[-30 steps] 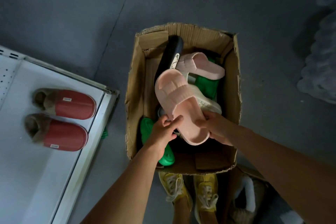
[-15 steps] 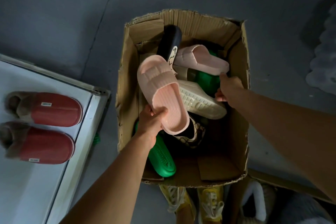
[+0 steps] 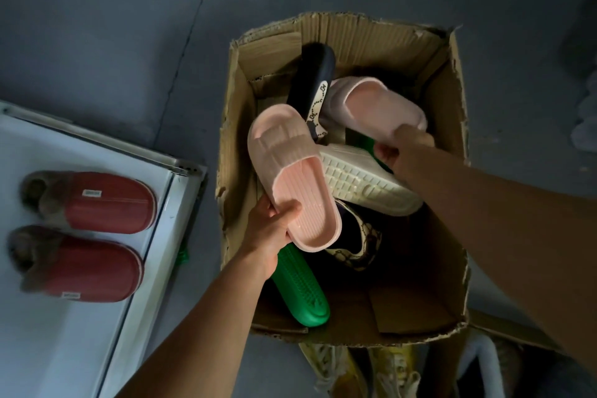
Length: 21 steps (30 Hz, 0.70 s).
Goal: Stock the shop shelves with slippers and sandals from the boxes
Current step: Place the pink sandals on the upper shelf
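While the left hand (image 3: 271, 229) pinches the heel end of 1 pink slide (image 3: 292, 178), thumb on its footbed and fingers under the sole, the slide is held tilted above the cardboard box (image 3: 449, 100). The right hand (image 3: 395, 147) reaches deeper into the box and curls around the heel of the second pink slide (image 3: 374, 105), which leans against a black patterned slipper (image 3: 315, 74). Inside the box also lie a cream sole-up slide (image 3: 365, 182) and a green slide (image 3: 300, 291) near the box's front corner. Left of the box, 2 red fur-lined slippers (image 3: 93, 200) sit on a white shelf (image 3: 64, 349).
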Each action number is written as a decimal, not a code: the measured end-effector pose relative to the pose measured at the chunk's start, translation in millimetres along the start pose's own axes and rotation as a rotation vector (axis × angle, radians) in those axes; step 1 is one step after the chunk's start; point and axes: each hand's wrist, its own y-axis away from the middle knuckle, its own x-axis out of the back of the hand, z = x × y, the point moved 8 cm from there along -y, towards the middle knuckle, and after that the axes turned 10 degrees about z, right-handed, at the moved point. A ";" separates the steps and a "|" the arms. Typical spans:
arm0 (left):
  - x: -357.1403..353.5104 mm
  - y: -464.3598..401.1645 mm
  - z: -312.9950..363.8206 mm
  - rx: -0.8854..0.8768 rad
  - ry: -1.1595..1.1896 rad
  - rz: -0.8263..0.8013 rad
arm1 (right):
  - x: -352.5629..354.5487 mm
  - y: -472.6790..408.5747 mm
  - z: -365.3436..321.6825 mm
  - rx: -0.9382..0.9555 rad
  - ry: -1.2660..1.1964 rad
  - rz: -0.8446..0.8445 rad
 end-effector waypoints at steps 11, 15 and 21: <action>-1.1 116.0 48.5 -0.035 0.161 -0.010 | 89.6 154.0 24.4 -0.206 -0.095 -0.300; 15.2 180.3 72.4 -0.063 0.219 -0.004 | 108.6 225.9 12.8 -0.205 -0.035 -0.455; 48.5 279.2 109.4 -0.145 0.340 -0.001 | 138.3 330.9 -7.1 -0.157 0.044 -0.585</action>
